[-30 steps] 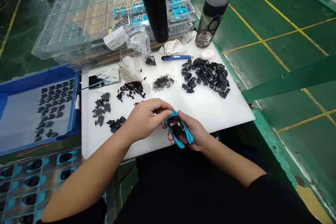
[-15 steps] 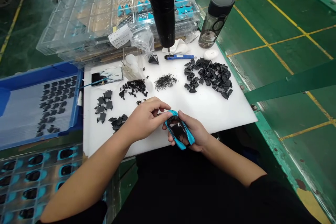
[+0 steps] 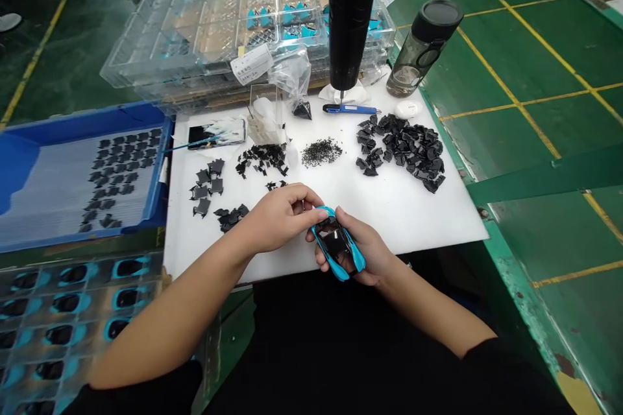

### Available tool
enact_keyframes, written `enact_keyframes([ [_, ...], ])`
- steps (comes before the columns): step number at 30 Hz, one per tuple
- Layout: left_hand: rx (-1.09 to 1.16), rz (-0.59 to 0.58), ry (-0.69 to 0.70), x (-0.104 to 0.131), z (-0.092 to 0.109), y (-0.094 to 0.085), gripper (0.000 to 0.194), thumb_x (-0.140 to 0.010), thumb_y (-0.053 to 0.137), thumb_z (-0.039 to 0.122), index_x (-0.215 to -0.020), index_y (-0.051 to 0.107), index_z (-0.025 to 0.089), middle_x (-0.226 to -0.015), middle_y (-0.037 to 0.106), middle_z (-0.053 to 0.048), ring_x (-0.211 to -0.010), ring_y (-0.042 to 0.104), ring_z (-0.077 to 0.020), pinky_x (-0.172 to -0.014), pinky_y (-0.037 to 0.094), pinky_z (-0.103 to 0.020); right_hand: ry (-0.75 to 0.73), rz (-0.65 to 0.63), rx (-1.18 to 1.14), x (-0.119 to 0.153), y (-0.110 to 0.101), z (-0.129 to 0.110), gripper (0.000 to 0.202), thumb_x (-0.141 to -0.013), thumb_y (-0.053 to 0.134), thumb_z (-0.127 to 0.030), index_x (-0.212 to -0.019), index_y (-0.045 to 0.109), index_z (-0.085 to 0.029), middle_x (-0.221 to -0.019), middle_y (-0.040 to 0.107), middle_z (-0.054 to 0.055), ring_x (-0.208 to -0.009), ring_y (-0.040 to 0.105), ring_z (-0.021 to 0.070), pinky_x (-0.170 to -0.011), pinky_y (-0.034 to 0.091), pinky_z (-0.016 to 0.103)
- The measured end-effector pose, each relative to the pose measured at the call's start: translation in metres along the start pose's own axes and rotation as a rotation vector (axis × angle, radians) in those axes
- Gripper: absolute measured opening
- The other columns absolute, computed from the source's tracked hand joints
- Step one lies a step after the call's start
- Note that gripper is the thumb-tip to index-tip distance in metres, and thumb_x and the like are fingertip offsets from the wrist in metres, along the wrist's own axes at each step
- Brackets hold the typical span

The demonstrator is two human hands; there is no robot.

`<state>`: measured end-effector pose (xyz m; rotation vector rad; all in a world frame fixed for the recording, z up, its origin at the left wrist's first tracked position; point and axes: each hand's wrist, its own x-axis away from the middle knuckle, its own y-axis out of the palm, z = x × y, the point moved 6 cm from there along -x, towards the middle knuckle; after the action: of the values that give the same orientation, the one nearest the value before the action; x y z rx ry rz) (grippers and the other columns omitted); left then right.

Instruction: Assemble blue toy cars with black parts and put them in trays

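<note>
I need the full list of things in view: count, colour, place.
board: 1, white, centre
car-shaped body: 1, blue and black, centre
tiny pieces: many, black, board's middle
angular pieces: many, black, board's right
flat bits: many, black, left of tiny pieces
chunkier pieces: several, dark grey, board's left
cutter: 1, blue, board's far side
upright tool: 1, black, far centre
bottle: 1, dark, board's far right corner
oval item: 1, white, beside bottle
bag: 1, clear, board's far side
pad: 1, black and white, board's far left
bin: 1, blue, left of board
trays: several, clear, behind board and lower left
floor: 1, green, around
left grip: 1, bare, at body's far end
right grip: 1, bare, around body
sleeves: 2, black, bottom
</note>
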<state>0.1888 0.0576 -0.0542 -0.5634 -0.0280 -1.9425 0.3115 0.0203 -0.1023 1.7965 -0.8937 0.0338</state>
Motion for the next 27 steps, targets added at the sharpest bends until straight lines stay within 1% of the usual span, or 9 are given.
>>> enact_keyframes([
  [8,0.135,-0.025,0.0,0.003,-0.007,-0.004,0.028,-0.088,0.066,0.046,-0.092,0.064,0.019,-0.067,0.066,0.0,-0.059,0.064,-0.0155,-0.057,0.048,-0.027,0.021,-0.004,0.022,-0.005,0.002,0.002,0.043,-0.094,0.058,-0.054,-0.1,0.067,-0.013,-0.091,0.072,0.01,-0.061,0.069,0.017,-0.053,0.058,0.027],
  [15,0.066,0.064,-0.009,0.003,-0.009,-0.006,0.033,-0.086,0.067,0.051,-0.096,0.064,0.019,-0.07,0.067,-0.001,-0.059,0.063,-0.0155,-0.056,0.048,-0.027,0.041,0.011,0.015,-0.008,0.001,0.003,0.044,-0.093,0.059,-0.055,-0.1,0.069,-0.013,-0.091,0.072,0.011,-0.061,0.068,0.0173,-0.053,0.058,0.028],
  [17,0.022,0.132,-0.003,0.01,-0.009,-0.022,0.039,-0.086,0.065,0.054,-0.104,0.065,0.02,-0.081,0.07,-0.004,-0.07,0.066,-0.0181,-0.063,0.051,-0.029,0.041,0.023,-0.001,-0.007,0.0,0.0,0.042,-0.093,0.059,-0.053,-0.103,0.069,-0.014,-0.092,0.071,0.01,-0.062,0.068,0.0171,-0.053,0.058,0.028],
  [18,-0.016,0.209,0.002,0.016,-0.009,-0.036,0.041,-0.087,0.064,0.054,-0.107,0.066,0.02,-0.088,0.071,-0.006,-0.077,0.067,-0.0192,-0.067,0.052,-0.03,0.038,0.032,-0.014,-0.006,-0.001,-0.003,0.041,-0.093,0.059,-0.052,-0.106,0.07,-0.015,-0.093,0.071,0.009,-0.062,0.068,0.0167,-0.054,0.058,0.028],
  [20,-0.145,0.451,-0.008,0.033,-0.01,-0.072,0.038,-0.087,0.062,0.053,-0.106,0.067,0.019,-0.095,0.071,-0.007,-0.083,0.065,-0.0199,-0.07,0.051,-0.03,0.02,0.053,-0.037,-0.004,-0.003,-0.01,0.041,-0.094,0.058,-0.05,-0.114,0.069,-0.016,-0.093,0.07,0.009,-0.062,0.067,0.0161,-0.055,0.058,0.027],
  [22,-0.345,0.697,-0.067,0.053,-0.012,-0.105,0.031,-0.088,0.061,0.048,-0.098,0.068,0.02,-0.087,0.069,-0.006,-0.077,0.062,-0.0191,-0.066,0.047,-0.03,-0.011,0.074,-0.051,-0.003,-0.007,-0.016,0.042,-0.094,0.058,-0.049,-0.118,0.069,-0.016,-0.092,0.07,0.008,-0.062,0.066,0.0159,-0.056,0.057,0.027],
  [23,-0.448,0.762,-0.106,0.06,-0.014,-0.116,0.027,-0.087,0.061,0.046,-0.095,0.068,0.02,-0.083,0.067,-0.005,-0.073,0.06,-0.0189,-0.065,0.045,-0.031,-0.024,0.078,-0.055,-0.004,-0.009,-0.019,0.042,-0.094,0.058,-0.049,-0.119,0.069,-0.016,-0.091,0.069,0.008,-0.062,0.066,0.0158,-0.056,0.057,0.027],
  [25,-0.613,0.726,-0.165,0.06,-0.021,-0.121,0.023,-0.088,0.06,0.042,-0.091,0.068,0.021,-0.085,0.067,-0.006,-0.072,0.058,-0.0196,-0.065,0.043,-0.032,-0.038,0.071,-0.065,-0.004,-0.011,-0.021,0.043,-0.094,0.058,-0.049,-0.12,0.069,-0.016,-0.091,0.069,0.008,-0.062,0.065,0.0159,-0.057,0.056,0.027],
  [27,-0.698,0.577,-0.163,0.048,-0.029,-0.111,0.022,-0.09,0.057,0.04,-0.094,0.068,0.021,-0.095,0.068,-0.007,-0.078,0.059,-0.0211,-0.068,0.044,-0.033,-0.041,0.06,-0.066,-0.005,-0.012,-0.021,0.043,-0.093,0.06,-0.048,-0.119,0.069,-0.016,-0.091,0.069,0.008,-0.062,0.065,0.0161,-0.057,0.056,0.028],
])
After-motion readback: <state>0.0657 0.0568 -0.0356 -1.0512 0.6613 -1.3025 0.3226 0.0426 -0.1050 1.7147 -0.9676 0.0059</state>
